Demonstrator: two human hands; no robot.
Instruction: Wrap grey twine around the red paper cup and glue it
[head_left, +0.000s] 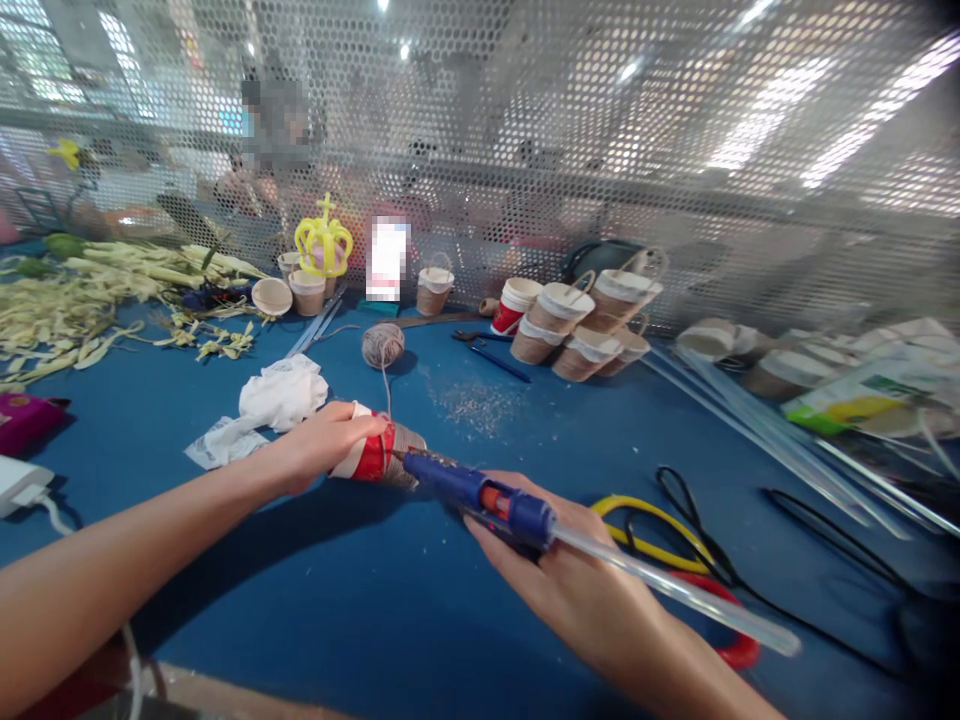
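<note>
My left hand (319, 448) is closed around a red and white paper cup (369, 462), tilted on its side just above the blue table. Grey-brown twine covers the cup's right-hand end, and a strand runs from it up to a ball of twine (383, 345). In my right hand (555, 560) is a blue hot glue gun (480, 490), its nozzle at the twine's edge on the cup; whether it touches I cannot tell. A long clear glue stick (682, 590) sticks out of its back.
Twine-wrapped cups (577, 325) stand at the back right. Pliers (491, 345) lie behind the cup, a crumpled white cloth (283, 392) beside my left hand. Scissors with yellow and red handles (739, 625) and a black cord (739, 580) lie at right. A perforated metal screen (465, 130) borders the table.
</note>
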